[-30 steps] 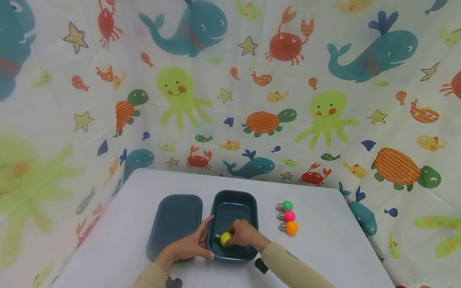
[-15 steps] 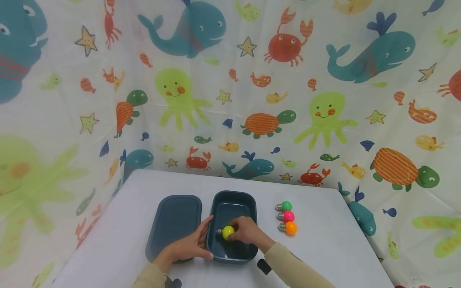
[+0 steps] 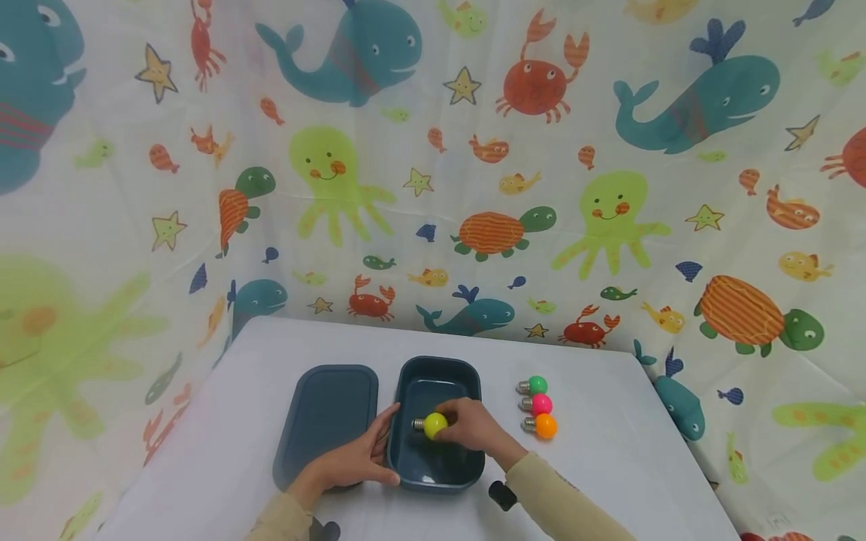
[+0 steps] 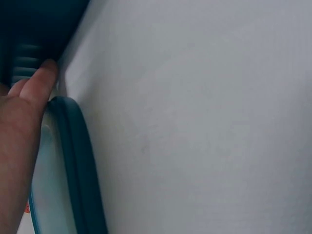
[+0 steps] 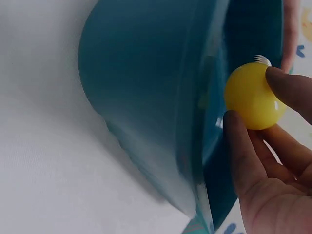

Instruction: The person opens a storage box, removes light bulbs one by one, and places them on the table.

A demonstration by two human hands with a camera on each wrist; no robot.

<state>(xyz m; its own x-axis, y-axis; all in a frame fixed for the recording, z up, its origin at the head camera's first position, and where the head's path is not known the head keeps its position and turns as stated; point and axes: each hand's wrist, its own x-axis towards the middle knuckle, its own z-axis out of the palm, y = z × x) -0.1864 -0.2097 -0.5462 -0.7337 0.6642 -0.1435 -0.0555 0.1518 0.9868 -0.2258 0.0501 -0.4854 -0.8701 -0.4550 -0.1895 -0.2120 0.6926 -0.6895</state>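
A yellow light bulb (image 3: 435, 426) with a silver screw base is pinched at its round end by my right hand (image 3: 473, 428), over the dark blue box (image 3: 433, 475). In the right wrist view the thumb and fingers press on the yellow bulb (image 5: 251, 95) at the box's rim, its base pointing into the box. My left hand (image 3: 358, 458) rests with extended fingers along the box's left wall. The left wrist view shows the left hand (image 4: 24, 112) with fingertips at the box's outer side, above the edge of the lid (image 4: 80, 175).
A flat dark blue lid (image 3: 331, 413) lies left of the box. Right of it, green (image 3: 537, 385), pink (image 3: 542, 404) and orange (image 3: 546, 426) bulbs lie in a row on the white table (image 3: 609, 458). A sea-animal curtain (image 3: 406, 150) hangs behind.
My right hand has lifted the yellow bulb from low in the box, moving it slightly right and away from me. My left hand has stayed at the box's side.
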